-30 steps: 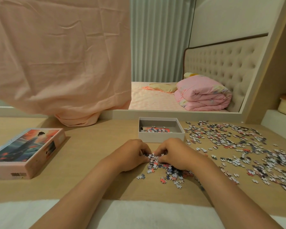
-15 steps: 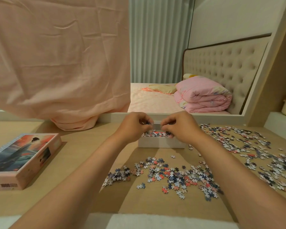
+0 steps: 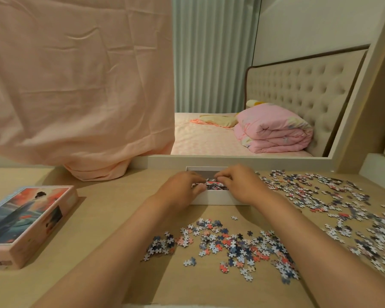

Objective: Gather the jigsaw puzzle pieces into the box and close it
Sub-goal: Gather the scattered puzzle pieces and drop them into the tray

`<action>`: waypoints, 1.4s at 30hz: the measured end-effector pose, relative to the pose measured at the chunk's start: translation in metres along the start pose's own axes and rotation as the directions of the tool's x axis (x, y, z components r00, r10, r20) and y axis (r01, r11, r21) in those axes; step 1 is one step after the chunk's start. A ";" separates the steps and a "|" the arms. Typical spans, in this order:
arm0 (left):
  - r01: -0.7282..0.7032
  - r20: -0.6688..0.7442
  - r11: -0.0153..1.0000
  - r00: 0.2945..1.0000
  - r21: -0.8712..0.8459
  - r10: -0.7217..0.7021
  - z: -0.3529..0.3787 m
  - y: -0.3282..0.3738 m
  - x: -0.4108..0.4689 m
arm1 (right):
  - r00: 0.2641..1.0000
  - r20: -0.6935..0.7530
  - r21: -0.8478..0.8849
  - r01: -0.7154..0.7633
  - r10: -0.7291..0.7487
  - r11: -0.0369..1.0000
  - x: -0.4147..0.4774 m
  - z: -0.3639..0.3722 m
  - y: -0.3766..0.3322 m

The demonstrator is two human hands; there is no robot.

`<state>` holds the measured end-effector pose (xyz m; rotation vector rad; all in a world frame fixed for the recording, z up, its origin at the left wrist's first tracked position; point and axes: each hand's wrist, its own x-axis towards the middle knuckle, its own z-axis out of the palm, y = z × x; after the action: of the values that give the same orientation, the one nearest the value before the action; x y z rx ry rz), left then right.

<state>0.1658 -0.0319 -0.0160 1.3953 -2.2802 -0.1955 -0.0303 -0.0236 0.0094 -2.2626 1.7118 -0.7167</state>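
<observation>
Left hand (image 3: 182, 185), right hand (image 3: 240, 185) — over the box (image 3: 218, 197)

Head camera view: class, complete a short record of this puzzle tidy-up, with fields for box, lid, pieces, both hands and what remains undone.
box base: white, open, beyond the near pile
inside: some puzzle pieces
lid: picture side up, at left, apart from the box base
loose pieces: near pile and wide spread at right
left hand: over the box base, fingers curled, grip unclear
right hand: likewise
remaining: most pieces ungathered; lid off
</observation>
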 end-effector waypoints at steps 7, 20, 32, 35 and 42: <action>0.023 0.152 0.999 0.988 0.025 -0.026 -0.005 -0.002 -0.028 | 0.991 0.131 -0.010 0.040 -0.039 0.999 -0.025 0.005 -0.010; 0.225 0.008 0.971 0.974 0.081 -0.226 -0.051 0.000 -0.108 | 0.986 -0.055 0.086 0.162 -0.158 0.983 -0.069 0.002 -0.063; 0.222 0.349 0.973 0.908 0.070 -0.232 -0.055 0.006 -0.130 | 0.903 0.411 -0.175 0.210 -0.123 0.962 -0.087 0.023 -0.056; 0.175 0.280 0.984 0.946 -0.009 -0.166 -0.041 0.010 -0.121 | 0.926 0.354 -0.053 0.160 -0.131 0.986 -0.091 0.016 -0.054; 0.221 0.259 0.975 0.942 0.002 -0.214 -0.056 0.011 -0.125 | 0.897 0.407 -0.071 0.222 -0.175 0.972 -0.096 0.035 -0.058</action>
<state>0.2300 0.0882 -0.0006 1.6936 -2.3097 -0.5046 0.0161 0.0805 -0.0190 -2.4730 1.3744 -0.1652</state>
